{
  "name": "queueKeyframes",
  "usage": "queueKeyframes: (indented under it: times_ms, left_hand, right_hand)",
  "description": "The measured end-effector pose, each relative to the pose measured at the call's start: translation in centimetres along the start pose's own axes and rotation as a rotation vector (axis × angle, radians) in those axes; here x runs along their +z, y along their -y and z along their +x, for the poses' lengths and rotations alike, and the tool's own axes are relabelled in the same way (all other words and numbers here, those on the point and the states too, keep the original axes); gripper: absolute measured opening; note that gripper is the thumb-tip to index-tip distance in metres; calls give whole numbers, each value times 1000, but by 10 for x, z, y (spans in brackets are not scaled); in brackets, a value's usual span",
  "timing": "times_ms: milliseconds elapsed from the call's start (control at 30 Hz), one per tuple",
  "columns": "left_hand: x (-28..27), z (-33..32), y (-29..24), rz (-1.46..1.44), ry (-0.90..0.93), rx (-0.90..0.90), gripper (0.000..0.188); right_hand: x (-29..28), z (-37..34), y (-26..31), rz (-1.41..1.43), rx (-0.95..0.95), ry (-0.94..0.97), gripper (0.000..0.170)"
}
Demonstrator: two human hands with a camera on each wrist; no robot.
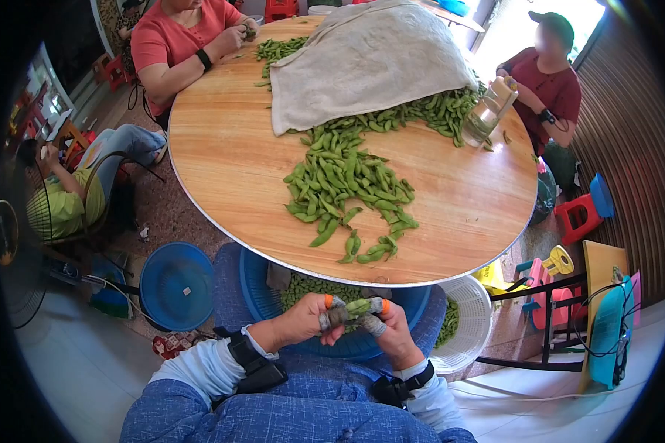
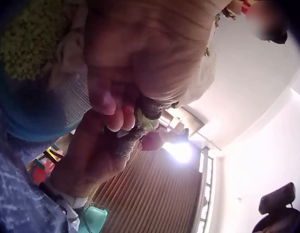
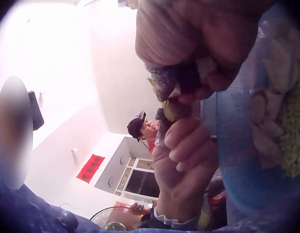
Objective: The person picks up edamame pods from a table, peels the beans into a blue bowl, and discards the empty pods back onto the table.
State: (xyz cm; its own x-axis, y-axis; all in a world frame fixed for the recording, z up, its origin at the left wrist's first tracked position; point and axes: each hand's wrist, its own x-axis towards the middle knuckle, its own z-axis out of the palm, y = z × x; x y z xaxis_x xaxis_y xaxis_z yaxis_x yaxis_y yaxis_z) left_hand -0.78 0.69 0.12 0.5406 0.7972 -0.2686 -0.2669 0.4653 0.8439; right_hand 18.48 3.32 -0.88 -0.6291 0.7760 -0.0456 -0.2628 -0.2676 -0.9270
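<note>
Pod (image 1: 357, 307) right in the middle of the action, up between both hands over a blue basin (image 1: 255, 286)! Left hand (image 1: 301, 323) has its grip pinched on one side, grey wraps round the digits; right hand (image 1: 397, 336) pinches the other side, wrapped in grey too, with a flash of orange on each hand. Below them, small green beans (image 1: 310, 286) lie in the basin, and just beside it sits a white basket (image 1: 480, 325) with more green inside.

Up on the table (image 1: 222, 162), loose pods (image 1: 336, 181) spill from beneath a pale cloth (image 1: 369, 59), a clear jar (image 1: 483, 118) near the right edge. Two people in red tops sit across, one on either side.

And the lettering? A red sign (image 3: 90, 168), seen from the right wrist, carries dark characters, too small to read. A yellow bag (image 1: 490, 276) near the basket shows dark print, but I can't make that out either.
</note>
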Motion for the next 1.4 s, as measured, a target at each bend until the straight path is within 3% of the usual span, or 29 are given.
queueKeyframes:
  times_ms: [133,300,400,500,700,1133,1233,1400]
  left_hand:
    - [-1,2,5,23,-56,-44,25]
    - [-4,9,14,54,-109,-166,21]
    - [-9,7,12,333,-142,22,24]
    - [-4,4,-2,220,-149,65,28]
    - [-1,19,24,155,-254,195,24]
    - [8,19,11,-416,-353,-83,17]
    - [9,20,9,-393,-365,-107,15]
    - [0,16,9,-211,-420,-165,12]
  right_hand:
    - [2,2,1,-70,-26,-37,17]
    - [4,5,6,-425,-9,-102,14]
    - [4,5,7,-514,12,-163,15]
    - [6,6,10,-560,13,-188,17]
    - [18,8,12,-638,50,-224,14]
    - [13,10,1,-578,7,-299,14]
    - [15,11,2,-583,-28,-339,14]
    - [21,7,7,-637,8,-248,11]
